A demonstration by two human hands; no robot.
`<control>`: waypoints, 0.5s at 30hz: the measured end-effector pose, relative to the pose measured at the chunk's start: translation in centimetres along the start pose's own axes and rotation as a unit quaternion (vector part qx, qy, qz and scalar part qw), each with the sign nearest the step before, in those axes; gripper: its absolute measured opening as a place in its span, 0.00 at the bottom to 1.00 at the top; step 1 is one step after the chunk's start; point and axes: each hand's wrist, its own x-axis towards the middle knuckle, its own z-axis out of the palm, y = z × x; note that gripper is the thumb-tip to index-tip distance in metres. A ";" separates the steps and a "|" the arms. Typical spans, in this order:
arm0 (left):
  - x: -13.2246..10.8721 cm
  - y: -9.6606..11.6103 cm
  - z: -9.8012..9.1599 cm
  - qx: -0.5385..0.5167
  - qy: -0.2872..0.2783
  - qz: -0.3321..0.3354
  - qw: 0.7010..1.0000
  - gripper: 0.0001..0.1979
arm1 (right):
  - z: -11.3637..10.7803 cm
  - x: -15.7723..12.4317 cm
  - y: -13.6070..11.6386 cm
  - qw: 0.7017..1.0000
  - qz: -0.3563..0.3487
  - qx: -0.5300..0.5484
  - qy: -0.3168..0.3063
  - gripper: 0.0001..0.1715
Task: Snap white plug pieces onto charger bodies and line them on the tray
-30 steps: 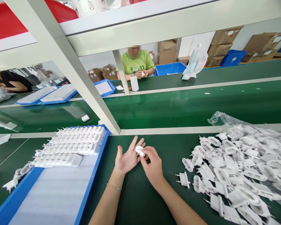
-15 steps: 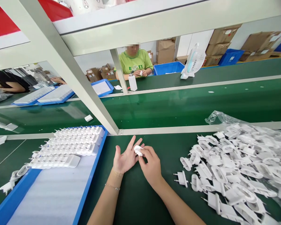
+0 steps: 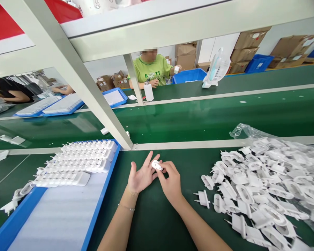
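Between the thumb and fingers of my right hand (image 3: 170, 181) is a small white oval plug housing (image 3: 156, 165), its face turned up toward me. My left hand (image 3: 143, 175) lies palm up just beside it with the fingers spread, and the housing sits over its fingertips; whether they touch I cannot tell. To the left, a blue tray (image 3: 101, 200) with a white liner bears rows of white plug pieces (image 3: 78, 158), pins pointing up. On the right is a large heap of loose white plug housings (image 3: 261, 191), some with two pins showing.
A pale metal post (image 3: 94, 90) slants down to the table edge behind the tray. Beyond it runs a green conveyor belt (image 3: 199, 118) with a few white parts. Across it a co-worker in a green shirt (image 3: 153, 69) sits near a white bottle (image 3: 148, 91). Clear plastic (image 3: 247, 131) lies by the heap.
The plug housing has been turned in my right fingers so more of its oval face shows. Parts on the belt have shifted right. The co-worker's hand has moved out toward a blue bin.
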 end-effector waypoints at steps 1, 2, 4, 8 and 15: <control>0.0 0.0 0.0 -0.002 0.002 0.001 1.000 0.43 | 0.0 0.1 0.0 1.000 -0.004 0.005 -0.008 0.08; 0.0 0.0 0.0 -0.006 0.003 0.002 1.000 0.43 | -0.1 0.1 0.1 1.000 -0.006 0.005 -0.014 0.08; 0.0 -0.1 0.1 -0.012 0.000 0.003 1.000 0.43 | -0.1 0.3 0.2 1.000 0.004 -0.009 -0.009 0.08; -0.1 0.0 0.1 -0.022 -0.007 0.001 1.000 0.42 | -0.2 0.4 0.3 1.000 0.019 -0.008 0.009 0.08; 0.1 0.0 0.3 -0.004 0.011 0.004 1.000 0.43 | -0.1 0.4 0.3 0.999 0.043 0.010 -0.012 0.06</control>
